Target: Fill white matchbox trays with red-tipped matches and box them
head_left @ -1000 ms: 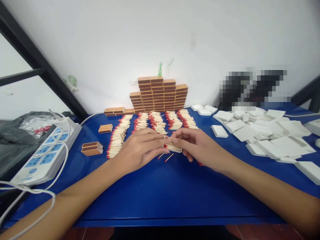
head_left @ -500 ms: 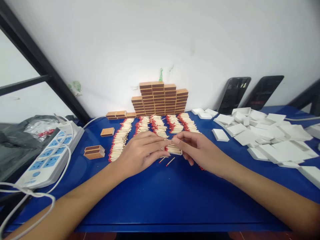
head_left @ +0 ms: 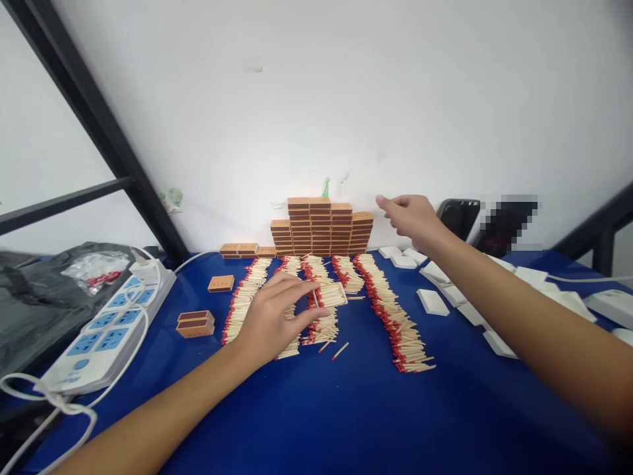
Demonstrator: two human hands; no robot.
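My left hand (head_left: 277, 313) grips a white matchbox tray (head_left: 345, 293) by its left end, thumb below and fingers above. Matches (head_left: 332, 295) lie side by side inside it. The tray hovers over the middle rows of loose red-tipped matches (head_left: 316, 333). My right hand (head_left: 409, 218) is raised in front of the wall, right of the stacked matchboxes (head_left: 320, 227). Its fingers are curled together and nothing shows between them. A long row of matches (head_left: 395, 323) runs toward me on the right, and a single match (head_left: 340, 351) lies in front of the tray.
White empty trays (head_left: 432, 302) are scattered at the right, partly behind my right forearm. Two dark phones, one a plain phone (head_left: 459, 218), lean on the wall. Matchboxes (head_left: 195, 324) and a power strip (head_left: 109, 323) with cables are at the left, beside a dark bag (head_left: 44, 297).
My right hand has left the tray and risen up and to the right, in front of the wall. My left hand keeps hold of the tray. The view has tilted upward.
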